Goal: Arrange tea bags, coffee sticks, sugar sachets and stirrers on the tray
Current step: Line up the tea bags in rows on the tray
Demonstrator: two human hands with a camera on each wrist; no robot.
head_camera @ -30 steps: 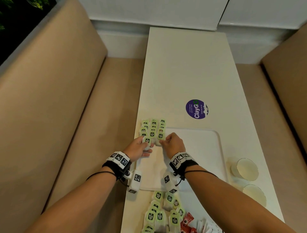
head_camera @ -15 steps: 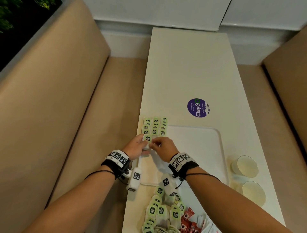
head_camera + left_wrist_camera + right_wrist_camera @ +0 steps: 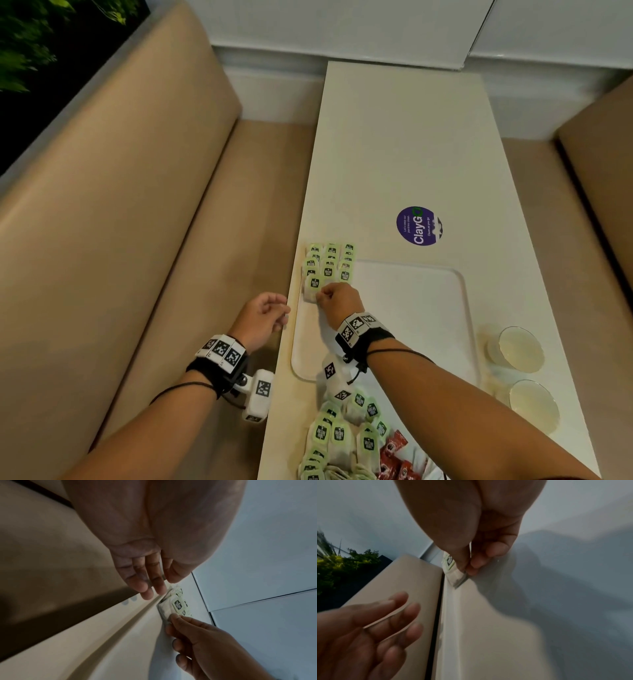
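Narrow white table (image 3: pixel 404 154) between tan benches. Near edge: loose heap of tea bags (image 3: pixel 339 435) and red sachets (image 3: pixel 394 452), still to sort. Left hand (image 3: pixel 262 317) has come off the bag and now hangs relaxed, empty, beside the tray (image 3: pixel 411 308). Right hand (image 3: pixel 337 301) alone pinches the tea bag (image 3: pixel 313 286) at the tray's far-left corner, so placement looks nearly done. Bag's long axis runs away from the person, label end far, joining the rows (image 3: pixel 330 262).
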